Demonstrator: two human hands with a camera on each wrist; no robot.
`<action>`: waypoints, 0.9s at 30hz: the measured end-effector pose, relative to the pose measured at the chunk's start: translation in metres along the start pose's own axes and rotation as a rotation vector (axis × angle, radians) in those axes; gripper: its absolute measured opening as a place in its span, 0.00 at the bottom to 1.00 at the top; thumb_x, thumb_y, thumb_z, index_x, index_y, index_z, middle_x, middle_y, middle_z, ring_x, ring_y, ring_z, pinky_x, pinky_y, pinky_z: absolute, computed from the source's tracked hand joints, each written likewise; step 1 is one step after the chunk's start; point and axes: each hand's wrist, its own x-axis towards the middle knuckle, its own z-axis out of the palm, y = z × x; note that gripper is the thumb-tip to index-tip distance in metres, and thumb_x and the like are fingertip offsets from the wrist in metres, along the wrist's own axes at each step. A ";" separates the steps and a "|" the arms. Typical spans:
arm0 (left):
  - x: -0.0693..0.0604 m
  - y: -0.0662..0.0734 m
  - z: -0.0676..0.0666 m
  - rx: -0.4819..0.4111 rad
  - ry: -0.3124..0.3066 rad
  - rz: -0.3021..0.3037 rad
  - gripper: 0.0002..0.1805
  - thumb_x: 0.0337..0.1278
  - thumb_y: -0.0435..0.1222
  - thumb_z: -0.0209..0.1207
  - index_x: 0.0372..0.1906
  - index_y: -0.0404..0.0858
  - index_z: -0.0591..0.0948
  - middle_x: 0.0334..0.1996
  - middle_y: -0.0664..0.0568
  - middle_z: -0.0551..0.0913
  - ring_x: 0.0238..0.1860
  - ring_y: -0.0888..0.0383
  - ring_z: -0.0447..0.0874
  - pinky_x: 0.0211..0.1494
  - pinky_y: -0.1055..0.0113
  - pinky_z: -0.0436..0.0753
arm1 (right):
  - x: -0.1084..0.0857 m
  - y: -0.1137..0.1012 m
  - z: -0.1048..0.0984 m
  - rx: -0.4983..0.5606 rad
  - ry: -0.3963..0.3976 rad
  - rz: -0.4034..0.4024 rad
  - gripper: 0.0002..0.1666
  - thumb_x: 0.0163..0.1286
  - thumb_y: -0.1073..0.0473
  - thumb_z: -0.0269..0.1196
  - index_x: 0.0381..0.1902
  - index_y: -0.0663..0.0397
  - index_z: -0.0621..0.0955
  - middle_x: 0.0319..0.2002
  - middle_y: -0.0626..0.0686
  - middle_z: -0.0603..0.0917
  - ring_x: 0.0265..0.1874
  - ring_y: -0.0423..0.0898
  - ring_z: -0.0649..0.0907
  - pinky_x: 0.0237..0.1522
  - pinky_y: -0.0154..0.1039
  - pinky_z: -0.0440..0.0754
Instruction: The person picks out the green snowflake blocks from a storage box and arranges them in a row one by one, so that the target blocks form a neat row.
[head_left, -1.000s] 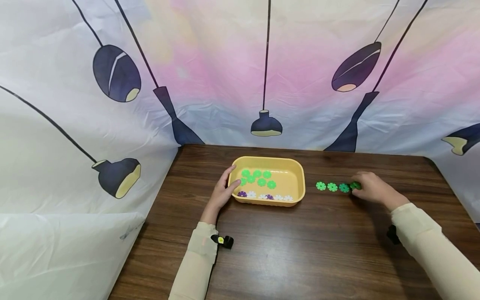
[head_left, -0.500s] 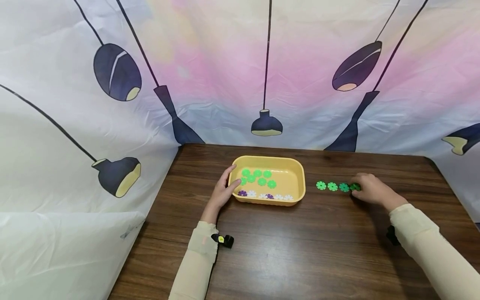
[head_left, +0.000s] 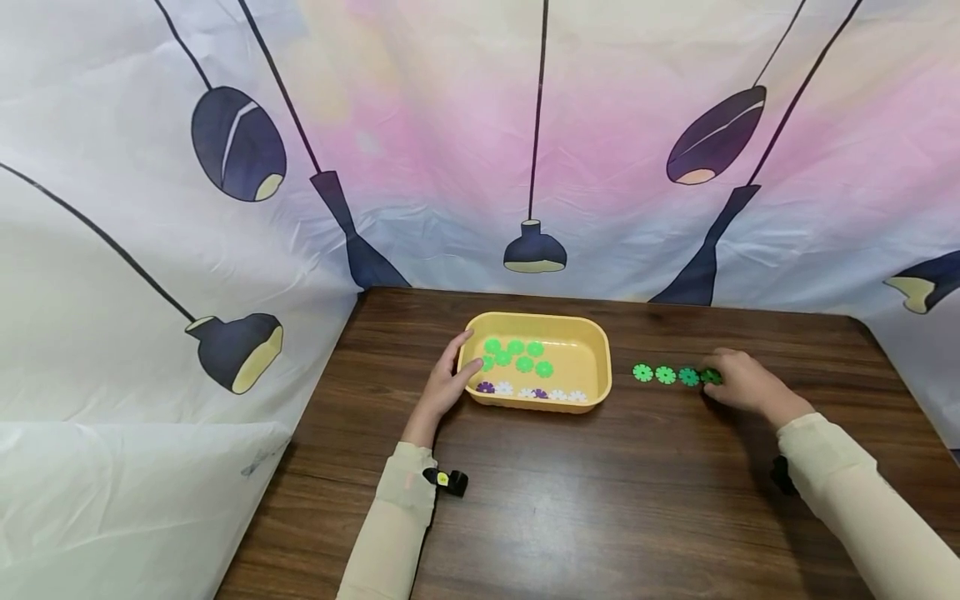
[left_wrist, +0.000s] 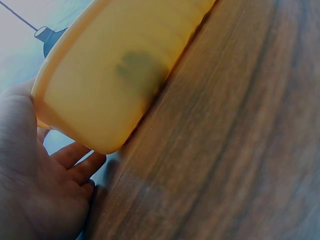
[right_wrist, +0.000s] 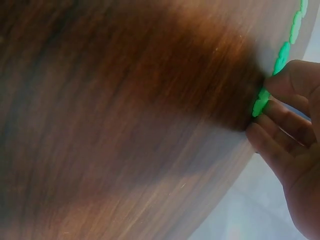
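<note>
At the left end of a yellow plastic tray [head_left: 596, 367], my left hand [head_left: 442, 385] grips the rim, thumb over the edge. In the left wrist view the fingers of that hand [left_wrist: 50, 185] lie along the tray's outer wall. To the right, my right hand [head_left: 742, 382] pinches a green notched flower-shaped disc [head_left: 710, 377] flat on the table, at the right end of a row. That disc [right_wrist: 260, 104] shows between thumb and fingers in the right wrist view. A darker teal-green disc [head_left: 688, 377] lies beside it, then two bright green discs [head_left: 664, 375] further left.
Inside the tray lie several loose bright green discs [head_left: 524, 364]. White discs [head_left: 557, 395] and purple discs [head_left: 486, 387] stand along its near wall. The brown wooden table [head_left: 570, 508] ends at a printed cloth backdrop [head_left: 450, 167] behind.
My right hand has shifted very slightly toward me and right, and a little more of the pinched disc shows. The left hand and tray stay in place.
</note>
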 end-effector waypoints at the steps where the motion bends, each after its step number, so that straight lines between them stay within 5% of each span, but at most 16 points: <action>1: 0.000 0.000 0.000 0.002 -0.001 -0.001 0.36 0.79 0.39 0.59 0.83 0.37 0.61 0.84 0.39 0.55 0.84 0.40 0.47 0.82 0.40 0.52 | 0.000 0.000 0.000 -0.001 -0.001 0.000 0.18 0.63 0.70 0.71 0.50 0.75 0.84 0.44 0.67 0.83 0.41 0.63 0.85 0.40 0.59 0.85; 13: 0.000 0.000 0.001 -0.010 0.021 0.005 0.35 0.78 0.37 0.59 0.83 0.36 0.62 0.83 0.39 0.57 0.84 0.40 0.48 0.82 0.40 0.52 | 0.008 -0.012 -0.018 0.033 -0.023 0.035 0.23 0.72 0.67 0.64 0.59 0.80 0.80 0.62 0.84 0.74 0.63 0.81 0.73 0.59 0.73 0.76; 27: 0.000 -0.003 0.005 -0.019 0.034 0.009 0.35 0.79 0.37 0.58 0.83 0.37 0.62 0.83 0.39 0.55 0.84 0.39 0.47 0.82 0.37 0.50 | 0.031 -0.038 -0.031 0.011 0.024 -0.090 0.20 0.71 0.66 0.68 0.56 0.74 0.83 0.53 0.71 0.83 0.43 0.62 0.86 0.44 0.60 0.85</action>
